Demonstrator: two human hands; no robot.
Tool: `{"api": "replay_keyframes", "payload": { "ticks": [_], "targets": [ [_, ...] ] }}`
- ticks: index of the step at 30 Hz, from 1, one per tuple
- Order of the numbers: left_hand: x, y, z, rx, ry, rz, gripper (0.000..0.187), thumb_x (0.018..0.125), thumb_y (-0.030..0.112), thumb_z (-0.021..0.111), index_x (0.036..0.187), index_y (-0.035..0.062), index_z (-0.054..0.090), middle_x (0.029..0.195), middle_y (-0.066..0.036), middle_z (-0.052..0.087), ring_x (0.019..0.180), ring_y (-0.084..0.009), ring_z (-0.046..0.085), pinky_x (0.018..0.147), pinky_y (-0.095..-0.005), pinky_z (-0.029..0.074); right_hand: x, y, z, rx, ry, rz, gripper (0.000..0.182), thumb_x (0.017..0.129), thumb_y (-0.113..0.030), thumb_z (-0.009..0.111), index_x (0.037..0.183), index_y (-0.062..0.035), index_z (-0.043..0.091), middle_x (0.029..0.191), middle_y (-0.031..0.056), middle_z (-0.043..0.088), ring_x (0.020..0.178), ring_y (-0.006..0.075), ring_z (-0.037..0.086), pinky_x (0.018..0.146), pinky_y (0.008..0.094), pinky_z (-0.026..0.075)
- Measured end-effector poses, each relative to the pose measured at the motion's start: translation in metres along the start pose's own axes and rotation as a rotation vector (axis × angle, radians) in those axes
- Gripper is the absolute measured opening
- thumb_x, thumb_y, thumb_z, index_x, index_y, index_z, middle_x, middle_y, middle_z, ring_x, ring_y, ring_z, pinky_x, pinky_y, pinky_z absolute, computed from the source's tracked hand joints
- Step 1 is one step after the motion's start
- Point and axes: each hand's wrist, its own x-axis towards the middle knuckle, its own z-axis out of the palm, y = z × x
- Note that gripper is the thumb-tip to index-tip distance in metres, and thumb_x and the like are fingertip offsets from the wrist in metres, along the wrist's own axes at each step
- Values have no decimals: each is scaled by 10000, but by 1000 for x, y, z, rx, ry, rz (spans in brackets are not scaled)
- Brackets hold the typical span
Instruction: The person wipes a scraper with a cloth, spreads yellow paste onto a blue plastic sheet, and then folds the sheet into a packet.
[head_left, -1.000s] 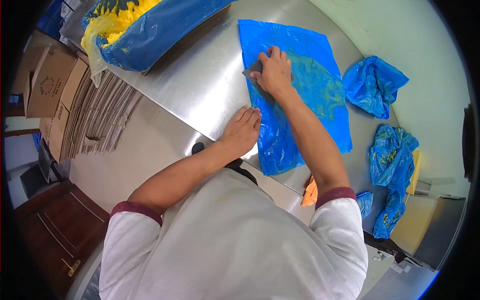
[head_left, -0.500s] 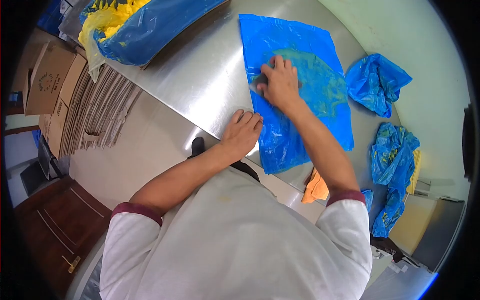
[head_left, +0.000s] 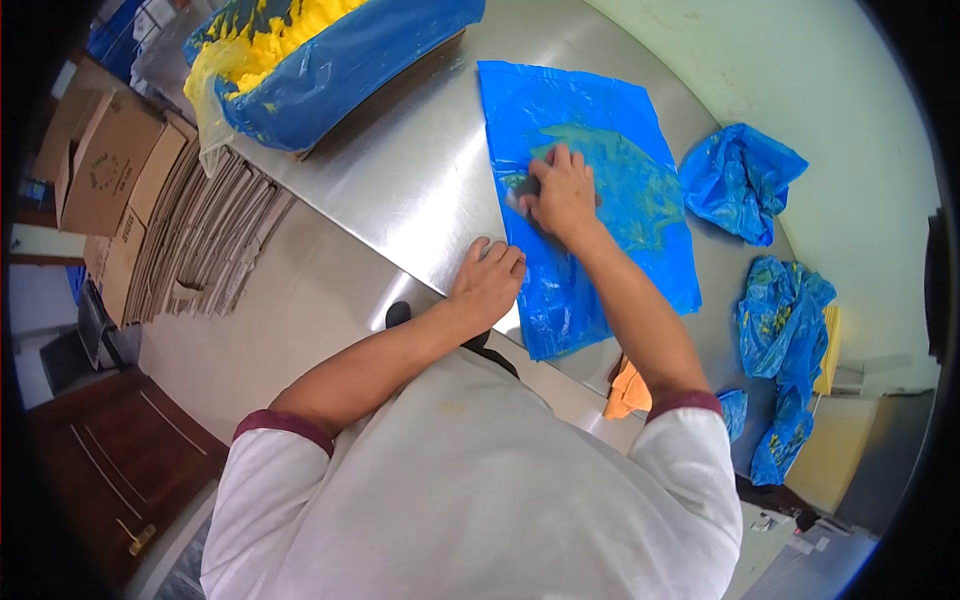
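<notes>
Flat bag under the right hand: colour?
The bag is blue, with greenish-yellow smears; shows best in the head view.

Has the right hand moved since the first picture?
Yes. The right hand has moved over the blue plastic, closer to the near edge of the metal table.

The flat bag (head_left: 630,205) is coloured bright blue and marked with a blotchy green and yellow-green patch; against it a dark grey tool (head_left: 529,188) is seen. Left of the bag, vivid yellow paste (head_left: 262,62) is framed by a deeper blue liner (head_left: 350,75). To its right, a crumpled bag (head_left: 768,310) is coloured blue and speckled with yellow. Below it, a cloth (head_left: 627,390) is coloured orange, and white sleeves (head_left: 680,460) are banded in maroon.
</notes>
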Motion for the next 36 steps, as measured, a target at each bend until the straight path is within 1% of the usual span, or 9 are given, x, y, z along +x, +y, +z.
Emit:
{"api": "replay_keyframes", "payload": {
  "ticks": [7, 10, 11, 14, 18, 22, 25, 34, 36],
  "targets": [
    [6, 1, 4, 26, -38, 80, 298, 837, 104, 607, 1113, 19, 683, 1170, -72, 618, 1133, -230, 551, 1054, -487, 350, 17, 6, -12, -26, 131, 42, 447, 659, -295, 873, 1023, -99, 703, 1121, 122, 572, 1059, 323, 555, 872, 439, 462],
    [3, 13, 16, -252, -60, 238, 354, 816, 116, 649, 1160, 38, 673, 1207, -95, 610, 1207, -255, 537, 1098, -503, 328, -12, 41, -31, 260, 67, 316, 497, 643, -305, 888, 1033, -65, 695, 1095, 139, 576, 1014, 339, 586, 855, 432, 488],
    [0, 16, 23, -349, -40, 303, 418, 811, 135, 669, 1221, 57, 645, 1246, -112, 596, 1268, -273, 511, 1131, -512, 310, -25, 47, -38, 247, 19, 324, 496, 644, -309, 888, 1032, -66, 700, 1086, 146, 582, 1013, 352, 590, 860, 431, 493],
    [11, 12, 16, -343, -8, 229, 438, 834, 164, 667, 1256, 63, 613, 1287, -120, 577, 1294, -276, 493, 1145, -513, 306, -60, 53, -53, 179, -94, 316, 491, 643, -310, 890, 1029, -69, 708, 1075, 157, 592, 1016, 375, 595, 868, 433, 500],
    [22, -4, 14, -216, -16, 154, 462, 827, 149, 673, 1260, 14, 586, 1291, -136, 565, 1273, -289, 503, 1128, -477, 344, -66, 38, -40, 51, -103, 180, 479, 642, -288, 887, 1033, -82, 701, 1100, 146, 575, 1044, 355, 576, 867, 448, 476],
    [25, -3, 11, -225, -23, 119, 384, 795, 130, 669, 1149, -13, 623, 1153, -149, 602, 1151, -310, 560, 1098, -448, 386, -49, 21, -24, 10, -120, 80, 464, 639, -269, 879, 1032, -104, 697, 1138, 126, 551, 1091, 321, 536, 879, 455, 430],
    [25, -2, 18, -173, 144, 161, 264, 776, 123, 645, 1004, -10, 653, 1016, -132, 618, 1047, -284, 580, 1089, -406, 383, -35, 10, -18, 43, -96, 15, 446, 643, -257, 871, 1030, -115, 699, 1153, 119, 543, 1108, 309, 512, 885, 449, 408],
    [27, 5, 17, -65, -11, 126, 324, 767, 74, 618, 1064, -49, 658, 1082, -143, 645, 1071, -303, 591, 1073, -437, 403, 12, -7, -1, -66, 29, 115, 453, 676, -287, 852, 1072, -129, 697, 1177, 134, 544, 1116, 332, 509, 883, 455, 424],
    [24, 6, 22, -178, 26, 147, 334, 763, 73, 621, 1077, -34, 661, 1112, -145, 639, 1078, -313, 588, 1064, -448, 406, 8, 0, -7, -25, 87, 151, 442, 664, -291, 866, 1032, -110, 702, 1133, 138, 564, 1079, 343, 540, 875, 456, 452]
  ]
}}
